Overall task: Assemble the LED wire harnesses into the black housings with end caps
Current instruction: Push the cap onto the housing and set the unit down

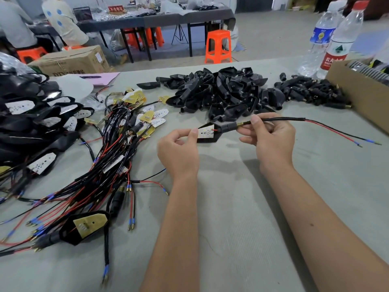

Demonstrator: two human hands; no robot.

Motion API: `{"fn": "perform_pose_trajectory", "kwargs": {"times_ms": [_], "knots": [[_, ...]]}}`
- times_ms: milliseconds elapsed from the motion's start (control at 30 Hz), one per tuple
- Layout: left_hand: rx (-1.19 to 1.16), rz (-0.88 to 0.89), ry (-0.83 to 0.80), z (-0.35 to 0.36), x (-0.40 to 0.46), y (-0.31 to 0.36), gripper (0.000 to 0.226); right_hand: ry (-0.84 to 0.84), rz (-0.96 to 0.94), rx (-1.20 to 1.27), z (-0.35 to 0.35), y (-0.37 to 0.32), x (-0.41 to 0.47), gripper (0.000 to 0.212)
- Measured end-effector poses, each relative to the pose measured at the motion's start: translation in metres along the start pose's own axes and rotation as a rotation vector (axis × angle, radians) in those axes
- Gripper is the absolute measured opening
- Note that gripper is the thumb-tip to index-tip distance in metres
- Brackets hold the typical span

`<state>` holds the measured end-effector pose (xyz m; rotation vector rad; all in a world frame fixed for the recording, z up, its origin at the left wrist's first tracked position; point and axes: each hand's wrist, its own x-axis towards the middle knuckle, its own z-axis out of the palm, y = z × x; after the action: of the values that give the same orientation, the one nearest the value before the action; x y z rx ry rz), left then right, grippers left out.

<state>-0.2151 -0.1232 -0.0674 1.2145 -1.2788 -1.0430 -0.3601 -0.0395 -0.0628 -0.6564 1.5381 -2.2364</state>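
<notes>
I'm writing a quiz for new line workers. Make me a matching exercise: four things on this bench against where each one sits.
Things:
1. empty black housings
2. cardboard box
3. wire harness bundle
4. water bottles

Places:
A. far right corner
B. left of the hands
C. piled at the far middle
D. right edge of the table

Pairs: 1-C, 2-D, 3-B, 4-A
</notes>
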Motion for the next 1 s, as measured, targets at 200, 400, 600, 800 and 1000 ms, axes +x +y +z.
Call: {"fn": "perform_pose_trajectory", "kwargs": {"times_ms": [200,400,600,800,1000], "knots": [[-0.129,-0.129,0.042,-0.002,0.003,-0.001,0.02,-0.105,0.04,0.068,0.003,-0.002,-0.003,0.004],[-0.376,-0.242,0.07,-0.007,0.005,0.0,0.036,-0.171,0.109,0.136,0.003,-0.001,-0.001,0.006],[-0.556,-0.369,-0.042,-0.008,0.005,0.007,0.014,-0.16,0.101,0.134,0.002,0.001,-0.001,0.009],[-0.633,-0.439,-0.139,-0.005,0.003,0.011,0.014,-0.19,0.19,0.183,0.004,0.003,-0.002,0.011],[-0.674,-0.479,-0.205,-0.011,0.005,0.012,0.017,-0.181,0.244,0.217,0.002,0.001,-0.002,0.008]]}}
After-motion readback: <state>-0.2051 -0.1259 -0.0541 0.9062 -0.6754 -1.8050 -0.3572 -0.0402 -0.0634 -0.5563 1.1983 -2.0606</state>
